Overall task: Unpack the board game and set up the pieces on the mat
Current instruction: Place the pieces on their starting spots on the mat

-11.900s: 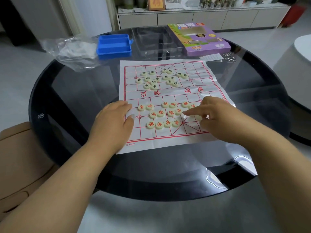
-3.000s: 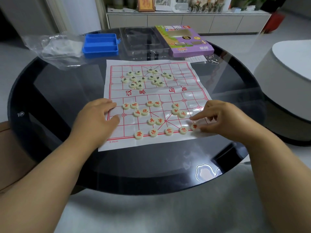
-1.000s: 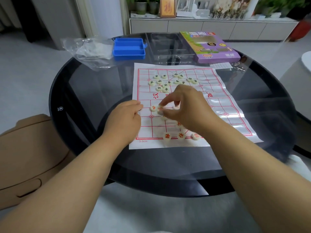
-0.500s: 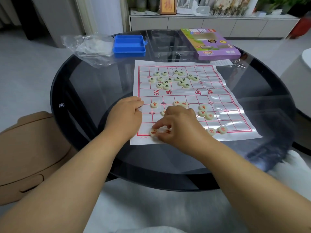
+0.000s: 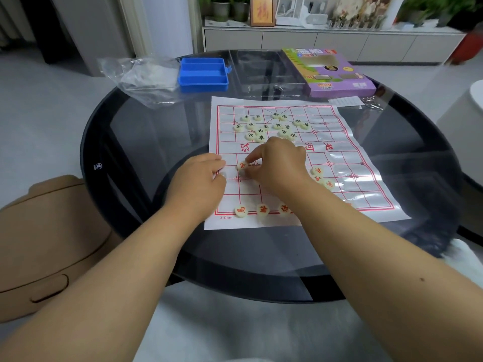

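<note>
A white mat (image 5: pixel 345 142) with a red grid lies on the round glass table (image 5: pixel 136 142). Several cream discs with dark marks (image 5: pixel 261 128) cluster at the mat's far side. Red-marked discs sit along the near edge (image 5: pixel 241 211) and at the right (image 5: pixel 317 171). My right hand (image 5: pixel 277 163) pinches a red-marked disc (image 5: pixel 242 165) at the mat's left side. My left hand (image 5: pixel 198 178) rests on the mat's left edge with its fingers curled under, holding nothing that shows.
A blue tray (image 5: pixel 202 74), a clear plastic bag (image 5: pixel 141 77) and a clear tray (image 5: pixel 266 71) lie at the table's far side. The purple game box (image 5: pixel 332 74), a paper slip (image 5: pixel 345 101) and keys (image 5: pixel 372 104) sit at the far right. A tan seat (image 5: pixel 39 244) stands to the left.
My right hand left a red disc on the near edge line and moved up to the disc at the left side of the mat. My left hand stayed put.
</note>
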